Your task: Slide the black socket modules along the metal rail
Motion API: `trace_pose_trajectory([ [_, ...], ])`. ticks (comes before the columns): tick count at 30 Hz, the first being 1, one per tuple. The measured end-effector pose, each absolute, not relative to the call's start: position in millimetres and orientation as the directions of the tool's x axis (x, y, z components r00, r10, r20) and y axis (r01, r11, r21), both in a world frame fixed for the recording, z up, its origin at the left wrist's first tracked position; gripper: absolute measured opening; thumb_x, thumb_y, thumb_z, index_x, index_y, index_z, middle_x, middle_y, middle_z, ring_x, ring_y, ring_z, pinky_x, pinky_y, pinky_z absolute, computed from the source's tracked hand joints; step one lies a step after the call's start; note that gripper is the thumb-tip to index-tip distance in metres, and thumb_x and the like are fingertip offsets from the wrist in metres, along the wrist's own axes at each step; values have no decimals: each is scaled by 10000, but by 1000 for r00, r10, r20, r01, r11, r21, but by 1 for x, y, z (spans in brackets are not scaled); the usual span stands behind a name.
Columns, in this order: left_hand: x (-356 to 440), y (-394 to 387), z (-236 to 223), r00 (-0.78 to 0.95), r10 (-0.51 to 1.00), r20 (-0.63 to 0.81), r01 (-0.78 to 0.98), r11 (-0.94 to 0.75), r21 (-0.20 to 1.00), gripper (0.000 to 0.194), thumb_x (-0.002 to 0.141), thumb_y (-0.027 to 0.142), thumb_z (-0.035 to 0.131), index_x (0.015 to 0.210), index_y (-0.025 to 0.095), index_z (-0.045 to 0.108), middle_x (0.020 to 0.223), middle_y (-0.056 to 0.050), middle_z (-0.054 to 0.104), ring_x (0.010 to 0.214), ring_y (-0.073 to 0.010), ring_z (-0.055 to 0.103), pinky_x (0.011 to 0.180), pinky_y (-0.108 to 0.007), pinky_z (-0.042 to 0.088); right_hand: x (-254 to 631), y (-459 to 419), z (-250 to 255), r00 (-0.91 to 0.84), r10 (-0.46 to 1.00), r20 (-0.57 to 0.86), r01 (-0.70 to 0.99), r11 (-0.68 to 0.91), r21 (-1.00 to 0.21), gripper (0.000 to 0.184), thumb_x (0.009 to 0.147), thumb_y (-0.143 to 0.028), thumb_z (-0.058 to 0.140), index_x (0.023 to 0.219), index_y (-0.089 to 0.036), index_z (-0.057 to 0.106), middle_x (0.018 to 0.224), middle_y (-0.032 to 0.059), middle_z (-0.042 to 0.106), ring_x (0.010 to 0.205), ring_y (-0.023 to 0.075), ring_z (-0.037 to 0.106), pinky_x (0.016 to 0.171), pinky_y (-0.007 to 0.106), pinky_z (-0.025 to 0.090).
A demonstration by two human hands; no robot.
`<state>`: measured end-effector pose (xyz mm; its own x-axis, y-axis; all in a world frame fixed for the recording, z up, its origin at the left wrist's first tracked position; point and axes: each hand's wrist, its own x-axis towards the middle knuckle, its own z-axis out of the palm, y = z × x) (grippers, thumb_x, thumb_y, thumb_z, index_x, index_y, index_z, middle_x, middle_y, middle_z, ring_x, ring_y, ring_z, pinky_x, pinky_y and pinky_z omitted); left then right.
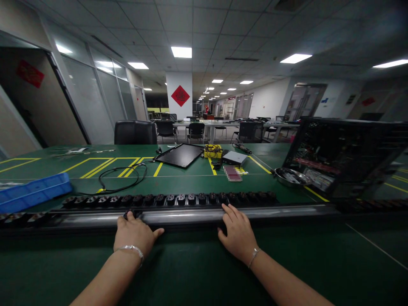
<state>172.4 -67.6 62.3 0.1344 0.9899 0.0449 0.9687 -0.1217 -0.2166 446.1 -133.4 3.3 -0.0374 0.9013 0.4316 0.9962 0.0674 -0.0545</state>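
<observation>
A long silver metal bar [188,215] in a black base lies across the table in front of me. Behind it runs a row of small black socket-like pieces [181,199]. My left hand [135,234] rests on the bar's left half, thumb stretched out to the right. Its fingertips bend over a small black piece [137,213], which they partly hide. Farther right, my right hand [238,231] lies over the bar with its fingers spread, the fingertips at the far edge near the sockets. Nothing shows in its grasp.
On the green table [197,272] are a blue bin [35,191], a looped black cable [123,180], a dark flat panel [181,155], a grey box [235,157] and a metal bowl [291,176]. An open computer case [344,157] stands at right. A chair [135,132] is beyond.
</observation>
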Motion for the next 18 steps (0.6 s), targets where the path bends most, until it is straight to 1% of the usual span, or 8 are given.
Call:
trace_pose_trajectory([
  [2, 179, -71, 60, 84, 995, 46, 932, -62, -358, 826, 752, 645, 344, 1179, -33, 546, 1232, -323, 476, 1206, -427, 393, 981, -490, 228, 446, -133, 3, -34, 901, 431, 996, 65, -56, 208, 771, -267, 489, 925, -161, 580, 1337, 87, 394, 1249, 253, 291, 978, 410, 280],
  [3, 180, -72, 60, 76, 996, 41, 915, -54, -400, 852, 761, 650, 328, 1207, -53, 509, 1264, -330, 438, 1223, -423, 374, 992, -474, 223, 446, -133, 2, -32, 901, 432, 996, 63, -57, 208, 770, -267, 488, 924, -161, 579, 1338, 85, 394, 1250, 252, 288, 979, 410, 279],
  [4, 181, -72, 60, 89, 995, 41, 913, -65, -402, 847, 771, 645, 316, 1223, -49, 494, 1291, -322, 413, 1238, -418, 355, 999, -466, 222, 446, -133, 2, -31, 901, 433, 996, 62, -59, 207, 770, -266, 488, 925, -162, 578, 1339, 82, 392, 1252, 250, 285, 981, 409, 277],
  [7, 175, -70, 61, 149, 989, 26, 940, -133, -313, 733, 794, 593, 317, 1211, 34, 542, 1343, -250, 397, 1262, -394, 331, 984, -465, 266, 445, -133, 2, -31, 900, 434, 996, 65, -64, 212, 770, -268, 490, 932, -161, 576, 1342, 82, 388, 1257, 248, 275, 982, 410, 273],
  [10, 167, -63, 60, 162, 987, 20, 966, -154, -207, 680, 782, 591, 333, 1160, 93, 600, 1309, -224, 458, 1241, -393, 360, 953, -476, 304, 445, -133, 2, -30, 901, 433, 996, 65, -67, 211, 766, -264, 492, 928, -160, 578, 1342, 86, 388, 1253, 252, 280, 976, 412, 277],
  [12, 161, -59, 59, 141, 990, 7, 974, -138, -182, 695, 768, 616, 336, 1128, 96, 623, 1277, -233, 489, 1226, -405, 373, 950, -484, 302, 445, -133, 3, -31, 900, 435, 996, 66, -66, 211, 765, -265, 488, 923, -161, 580, 1343, 78, 388, 1251, 247, 282, 978, 406, 277],
  [14, 154, -53, 57, 121, 993, -6, 976, -120, -183, 701, 764, 627, 335, 1105, 93, 636, 1257, -237, 505, 1220, -411, 375, 955, -493, 290, 445, -134, 3, -30, 899, 436, 996, 64, -64, 219, 763, -268, 488, 929, -161, 581, 1342, 67, 392, 1250, 240, 284, 983, 398, 274],
  [18, 126, -34, 50, 126, 992, -7, 982, -126, -143, 659, 782, 607, 340, 1058, 101, 660, 1164, -226, 579, 1170, -410, 426, 943, -509, 285, 446, -134, 2, -25, 899, 437, 996, 58, -62, 226, 769, -278, 486, 936, -161, 582, 1340, 58, 396, 1248, 237, 286, 989, 394, 268],
])
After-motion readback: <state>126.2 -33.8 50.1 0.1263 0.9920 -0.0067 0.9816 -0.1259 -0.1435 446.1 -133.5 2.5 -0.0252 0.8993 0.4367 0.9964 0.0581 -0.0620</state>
